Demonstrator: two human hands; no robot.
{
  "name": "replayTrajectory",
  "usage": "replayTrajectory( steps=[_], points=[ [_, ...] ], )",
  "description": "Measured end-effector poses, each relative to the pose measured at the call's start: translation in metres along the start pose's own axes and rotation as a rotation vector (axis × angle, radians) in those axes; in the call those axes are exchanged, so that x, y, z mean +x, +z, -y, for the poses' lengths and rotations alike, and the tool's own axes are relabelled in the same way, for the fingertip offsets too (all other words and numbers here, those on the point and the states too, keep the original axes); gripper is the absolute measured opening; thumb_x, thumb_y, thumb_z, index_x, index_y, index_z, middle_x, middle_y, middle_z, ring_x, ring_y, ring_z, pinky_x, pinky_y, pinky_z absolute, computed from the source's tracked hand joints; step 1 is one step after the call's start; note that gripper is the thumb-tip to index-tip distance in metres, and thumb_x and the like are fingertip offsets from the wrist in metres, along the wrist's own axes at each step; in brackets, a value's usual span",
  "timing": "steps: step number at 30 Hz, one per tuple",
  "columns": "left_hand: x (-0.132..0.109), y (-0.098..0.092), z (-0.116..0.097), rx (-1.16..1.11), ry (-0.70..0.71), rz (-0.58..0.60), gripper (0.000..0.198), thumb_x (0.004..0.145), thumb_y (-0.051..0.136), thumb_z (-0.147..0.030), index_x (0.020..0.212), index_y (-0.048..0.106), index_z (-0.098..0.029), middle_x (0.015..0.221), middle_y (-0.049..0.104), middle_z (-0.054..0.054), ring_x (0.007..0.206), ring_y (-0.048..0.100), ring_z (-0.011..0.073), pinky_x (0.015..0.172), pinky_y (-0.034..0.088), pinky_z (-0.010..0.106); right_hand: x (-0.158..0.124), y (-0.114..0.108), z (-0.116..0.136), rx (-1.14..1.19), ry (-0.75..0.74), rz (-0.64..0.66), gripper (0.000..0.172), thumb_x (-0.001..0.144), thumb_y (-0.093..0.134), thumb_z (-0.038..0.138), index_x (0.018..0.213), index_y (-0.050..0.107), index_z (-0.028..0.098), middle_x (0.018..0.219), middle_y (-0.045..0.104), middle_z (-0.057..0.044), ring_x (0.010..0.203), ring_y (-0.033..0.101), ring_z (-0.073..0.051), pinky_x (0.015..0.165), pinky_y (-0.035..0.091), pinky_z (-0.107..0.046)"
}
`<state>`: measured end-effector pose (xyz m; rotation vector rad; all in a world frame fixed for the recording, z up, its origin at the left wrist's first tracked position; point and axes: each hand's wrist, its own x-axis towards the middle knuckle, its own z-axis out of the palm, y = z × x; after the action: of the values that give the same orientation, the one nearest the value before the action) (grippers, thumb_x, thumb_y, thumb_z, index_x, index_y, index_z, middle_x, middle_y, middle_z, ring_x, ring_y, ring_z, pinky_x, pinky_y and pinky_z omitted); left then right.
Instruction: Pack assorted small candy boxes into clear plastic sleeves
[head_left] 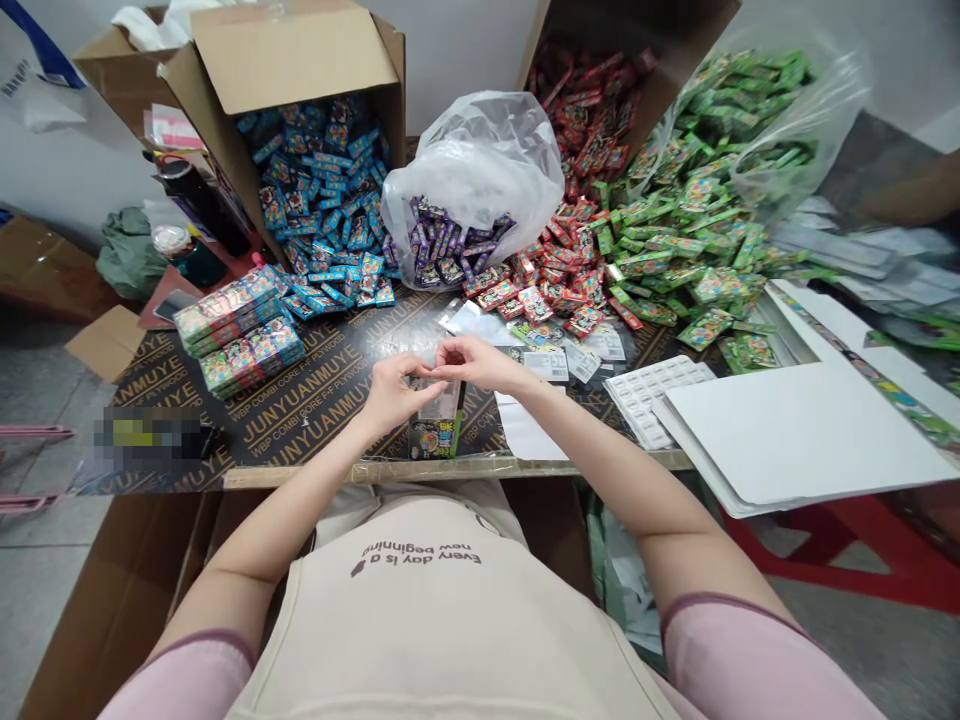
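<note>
My left hand (394,395) and my right hand (472,362) meet above the front of a black plywood table (300,425) printed with yellow lettering. Their fingertips pinch the top of a clear plastic sleeve (441,400), which holds a small colourful packet (435,438) at its lower end. The sleeve's lower end rests near the table's front edge. Several loose silvery clear sleeves (480,322) lie just beyond my hands. Behind them spread heaps of red packets (562,280) and green packets (690,235).
Blue packets fill an open cardboard box (322,190) at the back left, and purple ones spill from a plastic bag (469,170). Banded packet stacks (240,330) sit left. A white tray (652,395) and white board (795,430) lie right; a red stool stands below.
</note>
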<state>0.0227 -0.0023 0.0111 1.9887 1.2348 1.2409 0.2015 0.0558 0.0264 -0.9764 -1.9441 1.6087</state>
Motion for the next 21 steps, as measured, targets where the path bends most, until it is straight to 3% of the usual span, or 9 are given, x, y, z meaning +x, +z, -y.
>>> replayTrajectory(
  steps=[4, 7, 9, 11, 14, 16, 18, 21],
  points=[
    [-0.002, 0.007, 0.002, 0.064, -0.047, -0.027, 0.013, 0.071, 0.073, -0.019, 0.066, 0.062, -0.016, 0.069, 0.066, 0.002, 0.065, 0.061, 0.0150, 0.065, 0.047, 0.028, -0.002, 0.013, -0.005, 0.183, 0.041, -0.088, 0.029, 0.061, 0.075, 0.034, 0.073, 0.053, 0.019, 0.059, 0.057, 0.004, 0.056, 0.051, -0.011, 0.056, 0.037, -0.023],
    [-0.005, 0.010, 0.001, 0.098, 0.000, 0.025, 0.005, 0.077, 0.068, -0.019, 0.081, 0.068, -0.017, 0.075, 0.064, 0.002, 0.070, 0.060, 0.0148, 0.067, 0.047, 0.027, -0.005, 0.023, -0.010, 0.382, 0.095, -0.230, 0.034, 0.063, 0.072, 0.029, 0.087, 0.050, 0.022, 0.059, 0.055, 0.008, 0.057, 0.052, -0.011, 0.059, 0.040, -0.023],
    [-0.006, 0.008, 0.003, 0.138, 0.052, 0.067, 0.014, 0.083, 0.061, -0.020, 0.093, 0.071, -0.020, 0.079, 0.061, 0.002, 0.073, 0.058, 0.0147, 0.067, 0.046, 0.027, -0.009, 0.017, -0.017, 0.395, 0.122, -0.293, 0.030, 0.071, 0.065, 0.033, 0.097, 0.051, 0.023, 0.064, 0.056, 0.006, 0.060, 0.053, -0.012, 0.061, 0.042, -0.025],
    [-0.009, -0.002, 0.011, 0.182, 0.053, 0.057, 0.018, 0.086, 0.057, -0.022, 0.096, 0.073, -0.022, 0.081, 0.060, 0.003, 0.074, 0.057, 0.0149, 0.068, 0.046, 0.027, -0.019, 0.000, -0.029, 0.220, 0.097, -0.399, 0.028, 0.079, 0.059, 0.036, 0.104, 0.054, 0.023, 0.076, 0.059, 0.002, 0.069, 0.056, -0.014, 0.065, 0.044, -0.028],
    [-0.014, -0.029, 0.039, 0.278, -0.093, -0.024, 0.020, 0.085, 0.059, -0.027, 0.095, 0.074, -0.020, 0.083, 0.060, 0.004, 0.076, 0.057, 0.0169, 0.071, 0.047, 0.030, -0.046, -0.036, -0.061, -0.365, 0.062, -0.618, 0.018, 0.078, 0.066, 0.032, 0.092, 0.064, 0.020, 0.085, 0.058, -0.005, 0.083, 0.054, -0.020, 0.076, 0.043, -0.035],
    [-0.018, -0.047, 0.060, 0.414, -0.224, -0.012, 0.022, 0.084, 0.058, -0.028, 0.096, 0.073, -0.018, 0.082, 0.060, 0.006, 0.076, 0.058, 0.0195, 0.072, 0.048, 0.033, -0.067, -0.052, -0.087, -0.705, 0.140, -0.594, 0.009, 0.076, 0.069, 0.026, 0.078, 0.068, 0.017, 0.081, 0.057, -0.007, 0.087, 0.053, -0.024, 0.079, 0.040, -0.038],
    [-0.021, -0.056, 0.074, 0.598, -0.253, 0.114, 0.023, 0.081, 0.062, -0.030, 0.098, 0.072, -0.017, 0.091, 0.062, 0.010, 0.089, 0.058, 0.0261, 0.082, 0.047, 0.041, -0.085, -0.055, -0.111, -0.883, 0.232, -0.480, 0.007, 0.077, 0.070, 0.023, 0.075, 0.071, 0.016, 0.081, 0.058, -0.009, 0.088, 0.052, -0.026, 0.078, 0.039, -0.038],
    [-0.024, -0.046, 0.075, 0.708, -0.100, 0.447, 0.042, 0.071, 0.074, -0.035, 0.110, 0.067, -0.021, 0.120, 0.058, 0.014, 0.117, 0.048, 0.0350, 0.102, 0.034, 0.053, -0.098, -0.045, -0.134, -0.986, 0.294, -0.430, 0.010, 0.078, 0.070, 0.025, 0.082, 0.073, 0.016, 0.086, 0.061, -0.012, 0.092, 0.052, -0.028, 0.077, 0.037, -0.037]
  ],
)
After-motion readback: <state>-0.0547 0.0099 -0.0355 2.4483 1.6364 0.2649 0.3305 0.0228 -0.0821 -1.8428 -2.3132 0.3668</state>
